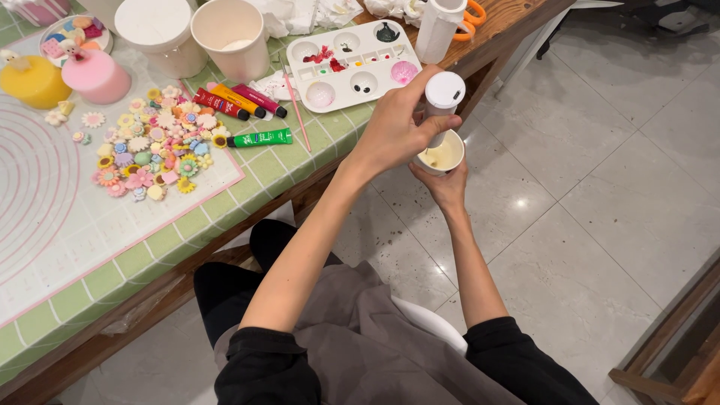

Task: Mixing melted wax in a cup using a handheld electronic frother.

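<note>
Spanning the left half of the head view, a wooden table (517, 22) carries a green checked cloth (150, 255) with a pale silicone mat (67, 225) on top. Grey tiled floor (600, 187) fills the right side. Person seated on a white stool (427, 319), grey apron (375, 345) over black clothes.

On the table, far edge: white lidded tub (159, 34), open paper cup (231, 37) just right of it, white paint palette (356, 64) with red and dark blobs in the wells, a white roll (437, 26) beside orange scissors (472, 16). Far left: yellow candle (31, 81) touching a pink candle (96, 75). Pile of small pastel flower charms (154, 142) on the mat. Four paint tubes: red, orange and magenta (236, 100) side by side, green tube (260, 138) apart, lying flat. Thin pink brush (296, 112) between tubes and palette.

Both hands are off the table's edge, over the floor. Left hand (394, 127) grasps a white bottle (442, 101), cap end toward the camera, the other end tilted down into a small cup. Right hand (444, 186) cups that small white cup (441, 154) from below, fingers wrapped on it; cream-coloured liquid inside. Bottle tip touches or sits just inside the cup rim, cannot tell which.
</note>
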